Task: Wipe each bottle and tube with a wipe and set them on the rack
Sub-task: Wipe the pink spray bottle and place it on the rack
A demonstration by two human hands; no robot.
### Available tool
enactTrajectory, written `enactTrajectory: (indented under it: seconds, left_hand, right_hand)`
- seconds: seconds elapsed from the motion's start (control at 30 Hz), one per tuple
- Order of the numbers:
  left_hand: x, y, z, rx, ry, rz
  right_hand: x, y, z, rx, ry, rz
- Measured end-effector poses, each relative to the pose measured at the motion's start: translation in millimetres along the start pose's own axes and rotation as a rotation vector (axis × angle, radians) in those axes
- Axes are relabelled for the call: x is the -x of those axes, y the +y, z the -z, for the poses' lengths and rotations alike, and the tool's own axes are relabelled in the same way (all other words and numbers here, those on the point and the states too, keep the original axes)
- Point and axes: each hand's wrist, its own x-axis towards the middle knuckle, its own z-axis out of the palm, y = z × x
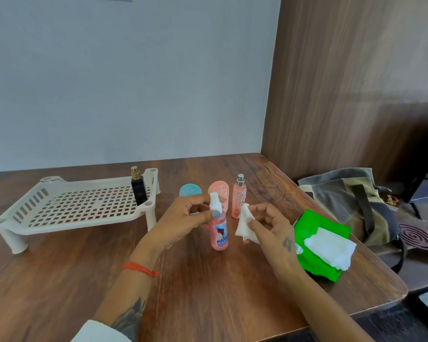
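- Currently: left hand [183,215] grips the white cap end of a pink spray bottle [218,230], fingers and thumb curled round the top. Bottle is upright, just right of the rack [67,206]; can't tell if its base touches the table [208,292].
- Right hand [269,225] pinches a crumpled white wipe [244,225] between thumb and fingertips, just right of that bottle, not touching it.
- Rack: white perforated plastic, on legs, at table left. One black bottle with gold cap [138,187] stands on its right rear corner.
- Right of the rack, behind the hands: teal tube [189,191] and pink tube [219,191], partly hidden by the left hand; a slim pink bottle with silver sprayer [239,199] stands upright beyond them.
- Green wipe pack [314,230] lies far right of the rack near the table edge, loose white wipes [329,248] on top.
- Grey-olive bag [351,206] and a purple coil [416,236] sit off the table, further right.
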Motion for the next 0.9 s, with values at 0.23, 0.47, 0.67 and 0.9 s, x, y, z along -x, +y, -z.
enactTrajectory:
  seconds: [0.23, 0.47, 0.67, 0.9]
  left_hand:
    - [2, 0, -3, -0.055, -0.067, -0.023]
    - [2, -1, -2, -0.091, -0.098, -0.025]
    - [3, 0, -3, -0.128, -0.115, -0.034]
    - [2, -2, -4, -0.107, -0.12, 0.021]
  right_hand:
    - [-3, -30, -9, 0.451, 0.033, 0.786]
    - [-9, -36, -17, 0.857, -0.195, 0.977]
    - [-8, -26, -7, 0.844, -0.317, 0.965]
    - [-14, -27, 13, 0.818, -0.325, 0.889]
